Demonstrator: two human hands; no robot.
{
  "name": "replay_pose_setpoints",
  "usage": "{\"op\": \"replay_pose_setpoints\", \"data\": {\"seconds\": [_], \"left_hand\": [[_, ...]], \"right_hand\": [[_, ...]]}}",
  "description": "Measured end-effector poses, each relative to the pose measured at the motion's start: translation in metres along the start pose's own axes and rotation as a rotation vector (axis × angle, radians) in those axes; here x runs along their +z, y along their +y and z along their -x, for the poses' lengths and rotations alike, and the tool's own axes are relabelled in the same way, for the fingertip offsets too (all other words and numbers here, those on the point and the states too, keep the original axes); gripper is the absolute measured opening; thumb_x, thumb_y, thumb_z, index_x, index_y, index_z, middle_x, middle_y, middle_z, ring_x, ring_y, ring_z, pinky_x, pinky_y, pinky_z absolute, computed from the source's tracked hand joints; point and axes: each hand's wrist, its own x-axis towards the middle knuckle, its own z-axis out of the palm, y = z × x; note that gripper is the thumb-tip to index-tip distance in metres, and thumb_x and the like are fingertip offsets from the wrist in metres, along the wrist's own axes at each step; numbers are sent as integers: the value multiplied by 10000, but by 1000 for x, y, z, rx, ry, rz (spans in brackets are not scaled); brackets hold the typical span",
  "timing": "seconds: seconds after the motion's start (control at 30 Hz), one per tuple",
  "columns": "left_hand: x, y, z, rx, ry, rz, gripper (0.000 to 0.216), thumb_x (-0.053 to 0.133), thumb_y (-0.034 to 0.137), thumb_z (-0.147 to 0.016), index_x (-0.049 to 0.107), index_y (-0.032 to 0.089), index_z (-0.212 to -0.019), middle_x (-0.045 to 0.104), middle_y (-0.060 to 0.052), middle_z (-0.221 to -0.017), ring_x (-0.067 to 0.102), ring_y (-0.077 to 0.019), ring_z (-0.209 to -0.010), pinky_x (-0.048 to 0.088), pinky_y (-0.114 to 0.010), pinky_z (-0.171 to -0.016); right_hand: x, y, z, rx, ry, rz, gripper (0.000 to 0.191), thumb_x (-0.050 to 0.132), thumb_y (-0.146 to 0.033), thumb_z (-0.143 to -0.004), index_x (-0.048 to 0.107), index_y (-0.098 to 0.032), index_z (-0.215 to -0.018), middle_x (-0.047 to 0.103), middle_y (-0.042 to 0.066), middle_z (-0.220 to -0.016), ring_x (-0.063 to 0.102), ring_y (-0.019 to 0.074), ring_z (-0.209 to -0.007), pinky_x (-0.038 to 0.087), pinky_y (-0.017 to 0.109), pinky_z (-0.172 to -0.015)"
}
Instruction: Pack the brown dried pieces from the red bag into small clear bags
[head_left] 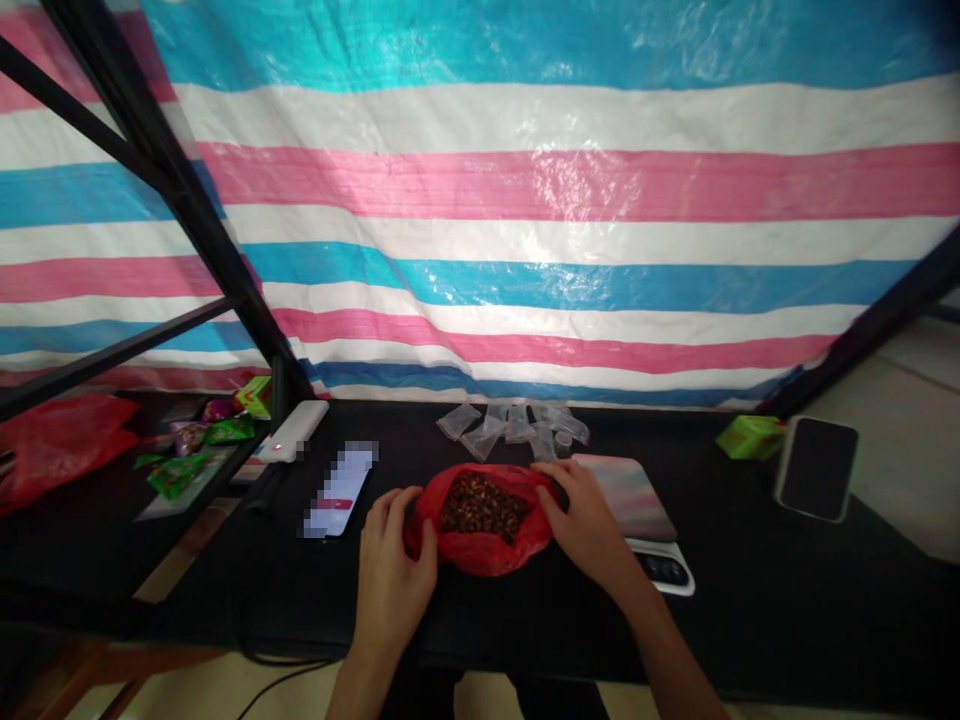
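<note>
A red plastic bag (487, 558) rests on the black table in front of me, its mouth spread wide. Inside lies a heap of small brown dried pieces (484, 505), too small to name. On the bag's left side, my left hand (394, 545) grips the rim between thumb and fingers. My right hand (581, 520) holds the opposite rim in the same way, thumb inward. Just behind the bag lie several small clear plastic bags (517, 425) and a small clear cap-like piece (562, 443).
A lit phone (341, 495) and a white device (298, 432) lie to the left. At right are a pastel-covered pad (630, 497), a green box (750, 437) and a dark-screened device (817, 468). Wrapped sweets (180, 470) and another red bag (64, 445) sit far left, beyond a black frame (202, 240).
</note>
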Motion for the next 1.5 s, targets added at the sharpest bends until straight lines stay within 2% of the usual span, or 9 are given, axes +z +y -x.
{"op": "replay_pose_setpoints", "data": {"seconds": [0.2,0.33,0.5,0.63,0.77,0.87,1.03,1.27,1.5], "left_hand": [[-10,40,3,312,-140,-8,348,589,201,-907,605,257,-1251,615,-108,-1279,570,-290,-1237,491,-481,-1057],[20,57,25,331,-447,-80,430,567,185,-903,597,307,-1314,640,-99,-1280,603,-312,-1192,538,-501,-1001],[64,49,35,279,-469,-142,465,506,83,-872,640,263,-1280,587,-146,-1377,592,-338,-1249,553,-525,-1009],[66,51,26,295,-427,-51,459,539,143,-902,611,294,-1330,576,-131,-1391,582,-327,-1262,558,-520,-1016],[44,56,20,305,-326,-16,409,602,266,-911,618,306,-1318,600,-133,-1353,583,-349,-1234,542,-539,-1008],[21,56,9,263,-193,21,260,548,219,-940,675,287,-1156,655,-116,-1194,632,-290,-1104,554,-452,-930],[2,53,-48,79,-106,32,238,426,295,-1016,658,246,-1031,665,-94,-1043,646,-252,-1001,520,-397,-893],[77,7,-149,70,-273,-280,389,525,436,-977,607,157,-1235,634,-157,-1243,604,-321,-1142,478,-437,-971],[98,-23,-166,195,-464,-154,430,517,393,-988,536,192,-1367,601,-151,-1328,567,-293,-1255,454,-450,-1069]], "right_hand": [[-34,31,-48,94,-35,390,326,500,-249,-980,657,-195,-1260,691,131,-1171,601,288,-1073,426,409,-921],[-26,44,-65,65,-116,413,193,589,-230,-920,710,-196,-1066,719,100,-1059,632,260,-1011,401,370,-884],[-22,45,-63,74,-69,407,168,552,-181,-906,681,-167,-1013,702,97,-1008,652,259,-963,412,389,-885],[-30,38,-59,65,135,151,355,499,-244,-946,619,-177,-1273,648,116,-1111,657,234,-893,476,393,-858],[-34,19,-50,-46,276,-280,307,541,-323,-949,611,-230,-1233,660,69,-1098,647,199,-881,520,355,-852],[-37,-2,-38,-72,148,-346,290,569,-299,-939,594,-249,-1224,676,45,-1051,639,205,-925,510,355,-885],[-34,-30,-30,-248,-365,-237,291,521,-64,-839,647,-247,-1027,681,29,-1072,603,206,-1036,455,339,-939],[-2,-40,-48,-346,-546,-25,339,575,-38,-689,613,-219,-973,669,33,-1038,551,222,-1011,414,340,-909],[5,-42,-52,-364,-598,52,409,600,-79,-738,617,-223,-1121,660,60,-1163,534,250,-1104,387,399,-992]]}}
